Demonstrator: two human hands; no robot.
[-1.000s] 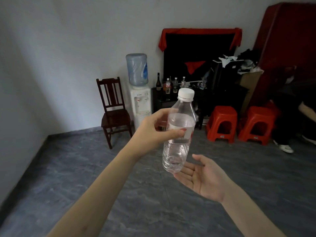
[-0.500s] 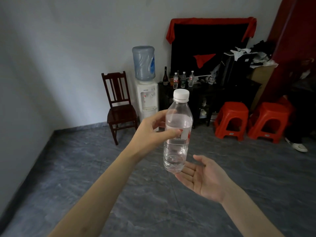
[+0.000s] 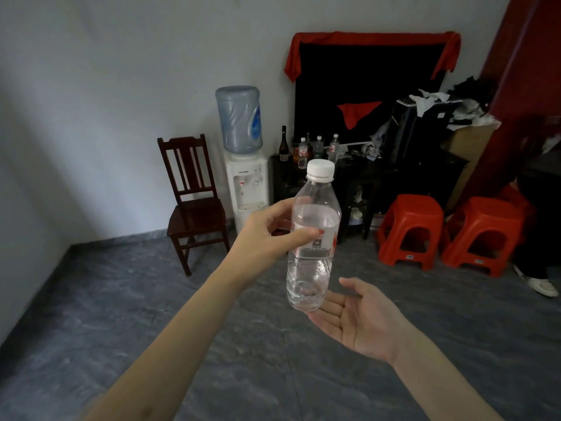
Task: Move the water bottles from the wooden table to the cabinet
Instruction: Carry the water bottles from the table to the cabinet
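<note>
A clear water bottle (image 3: 314,238) with a white cap and a red-and-white label is held upright in mid-air. My left hand (image 3: 267,235) grips it around the middle. Just under and to the right of its base, my right hand (image 3: 361,317) lies palm up with fingers apart; whether it touches the bottle I cannot tell. At the far wall stands a low dark cabinet (image 3: 358,177); several small water bottles (image 3: 318,147) and a dark glass bottle (image 3: 283,144) stand on its left end.
A water dispenser (image 3: 246,177) stands left of the cabinet, with a dark wooden chair (image 3: 194,202) further left. Two red plastic stools (image 3: 413,226) sit on the grey floor at right. A person's leg and white shoe (image 3: 543,285) show at the right edge. Clutter covers the cabinet's right end.
The view has closed in on the far wall, so the cabinet, dispenser and stools look nearer and have shifted right. Both hands and the bottle keep the same pose.
</note>
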